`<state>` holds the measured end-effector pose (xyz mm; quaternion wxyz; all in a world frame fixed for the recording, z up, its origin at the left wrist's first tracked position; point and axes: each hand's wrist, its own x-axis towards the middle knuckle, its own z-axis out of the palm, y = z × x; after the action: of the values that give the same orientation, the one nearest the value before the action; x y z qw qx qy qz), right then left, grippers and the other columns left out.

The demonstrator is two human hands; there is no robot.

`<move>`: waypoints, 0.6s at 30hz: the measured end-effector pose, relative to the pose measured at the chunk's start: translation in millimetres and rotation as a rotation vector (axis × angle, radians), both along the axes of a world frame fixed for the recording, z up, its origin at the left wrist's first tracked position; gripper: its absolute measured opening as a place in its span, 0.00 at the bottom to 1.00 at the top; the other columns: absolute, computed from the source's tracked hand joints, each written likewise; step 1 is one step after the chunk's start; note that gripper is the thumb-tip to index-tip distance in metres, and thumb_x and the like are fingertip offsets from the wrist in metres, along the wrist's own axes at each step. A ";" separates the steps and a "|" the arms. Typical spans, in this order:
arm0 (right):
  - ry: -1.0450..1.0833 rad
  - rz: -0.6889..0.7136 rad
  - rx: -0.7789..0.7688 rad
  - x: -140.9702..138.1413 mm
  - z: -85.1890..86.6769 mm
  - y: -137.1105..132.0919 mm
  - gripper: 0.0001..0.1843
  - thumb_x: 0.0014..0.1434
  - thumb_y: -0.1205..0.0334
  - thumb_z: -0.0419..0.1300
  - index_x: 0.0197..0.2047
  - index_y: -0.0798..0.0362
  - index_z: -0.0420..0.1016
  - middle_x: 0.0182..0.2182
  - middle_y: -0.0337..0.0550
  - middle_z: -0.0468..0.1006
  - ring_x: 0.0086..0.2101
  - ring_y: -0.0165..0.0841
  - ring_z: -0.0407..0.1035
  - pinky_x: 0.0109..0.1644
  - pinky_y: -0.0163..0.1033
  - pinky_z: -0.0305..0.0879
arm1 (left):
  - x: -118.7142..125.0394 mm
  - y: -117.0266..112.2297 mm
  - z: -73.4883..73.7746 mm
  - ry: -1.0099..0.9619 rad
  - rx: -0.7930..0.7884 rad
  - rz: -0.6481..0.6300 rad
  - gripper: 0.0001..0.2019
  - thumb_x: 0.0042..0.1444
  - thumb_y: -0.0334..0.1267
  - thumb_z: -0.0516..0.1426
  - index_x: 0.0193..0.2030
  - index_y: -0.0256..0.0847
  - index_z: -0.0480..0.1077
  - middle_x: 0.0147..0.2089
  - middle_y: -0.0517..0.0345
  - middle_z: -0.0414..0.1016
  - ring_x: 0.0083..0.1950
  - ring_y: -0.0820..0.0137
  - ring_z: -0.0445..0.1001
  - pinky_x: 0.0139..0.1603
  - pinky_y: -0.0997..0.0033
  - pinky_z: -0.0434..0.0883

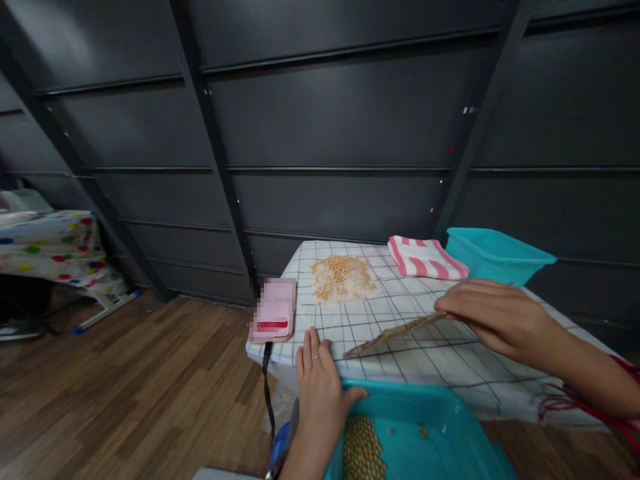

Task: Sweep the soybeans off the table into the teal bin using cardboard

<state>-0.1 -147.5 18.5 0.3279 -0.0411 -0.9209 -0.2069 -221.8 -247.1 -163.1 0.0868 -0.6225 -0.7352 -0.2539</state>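
Observation:
My left hand point(317, 380) grips the far rim of a teal tub point(430, 427) held at the table's near edge, fingers flat over the checked tablecloth point(400, 307), thumb on the tub. Yellow grains point(363, 450) lie in the tub. My right hand point(493, 313) holds one end of a thin flat brown board point(390, 337) tilted low above the cloth, fingers closed on it. Farther on the cloth lies a pile of yellow and white grains point(343, 277).
A pink-and-white striped folded cloth point(425, 259) and a second teal tub point(495, 253) sit at the table's far right. A pink device point(274, 311) with a black cable rests on the left corner. Dark metal wall behind; wooden floor and a polka-dot covered table point(50, 247) at left.

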 end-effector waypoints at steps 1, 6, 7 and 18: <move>0.005 -0.008 0.004 -3.2 -3.3 1.0 0.13 0.57 0.74 0.46 0.39 0.50 0.67 0.27 0.42 0.75 0.29 0.31 0.70 0.31 0.37 0.67 | 0.2 -0.2 -0.1 -0.002 0.005 -0.002 0.44 0.31 0.51 0.66 0.53 0.32 0.53 0.62 0.21 0.50 0.63 0.42 0.51 0.56 0.36 0.58; -0.019 -0.050 0.024 -19.6 -20.4 -0.2 0.16 0.54 0.77 0.45 0.37 0.53 0.69 0.27 0.43 0.74 0.29 0.32 0.68 0.31 0.38 0.63 | 2.3 -0.4 0.5 -0.025 0.037 0.013 0.41 0.31 0.48 0.66 0.50 0.34 0.55 0.62 0.22 0.50 0.63 0.43 0.51 0.56 0.37 0.57; -0.023 -0.057 0.045 -22.8 -22.9 -1.1 0.16 0.55 0.77 0.44 0.37 0.54 0.70 0.27 0.43 0.74 0.29 0.33 0.68 0.31 0.39 0.63 | 2.6 -0.4 0.9 -0.024 0.032 0.009 0.40 0.31 0.48 0.66 0.50 0.34 0.55 0.62 0.22 0.49 0.63 0.43 0.51 0.56 0.37 0.57; 0.027 -0.141 0.245 -35.9 -27.3 8.8 0.17 0.56 0.78 0.44 0.36 0.57 0.72 0.25 0.45 0.74 0.26 0.32 0.65 0.29 0.38 0.60 | 5.7 -1.2 3.8 -0.045 0.033 0.017 0.35 0.31 0.48 0.66 0.45 0.39 0.57 0.62 0.25 0.52 0.62 0.42 0.53 0.55 0.36 0.58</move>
<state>-36.0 -138.7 -8.9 0.3276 -0.0683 -0.8789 -0.3399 -216.1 -248.3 -159.3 0.0827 -0.6088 -0.7380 -0.2792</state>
